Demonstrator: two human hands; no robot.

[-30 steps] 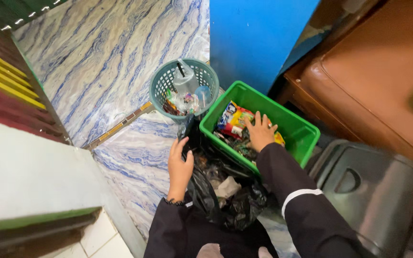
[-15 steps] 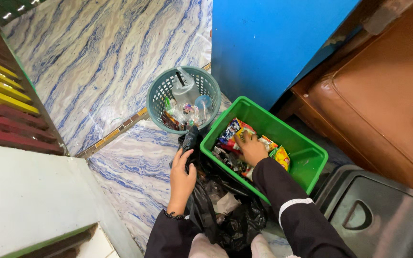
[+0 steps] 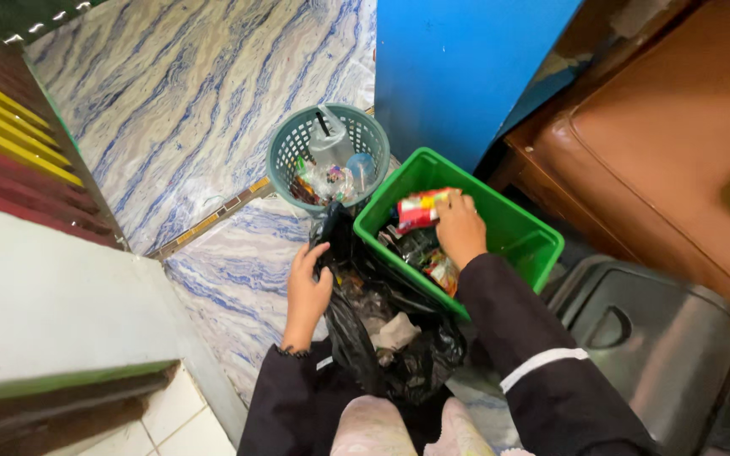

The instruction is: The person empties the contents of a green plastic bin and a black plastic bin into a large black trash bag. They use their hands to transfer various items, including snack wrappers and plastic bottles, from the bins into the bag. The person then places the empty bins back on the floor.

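Head view: the right hand (image 3: 460,230) reaches into the green bin (image 3: 513,226), its grip closed on a red snack wrapper (image 3: 420,209) lifted just above the other wrappers in the bin. The left hand (image 3: 307,287) has its grip closed on the rim of the black rubbish bag (image 3: 399,338), holding the bag open just beside the bin. A round teal basket (image 3: 293,143) of litter stands behind on the marbled floor (image 3: 204,127).

Judged step: clearing wrappers from bin to bag. The next move calls for carrying the wrapper over the bag's mouth before opening the fingers.
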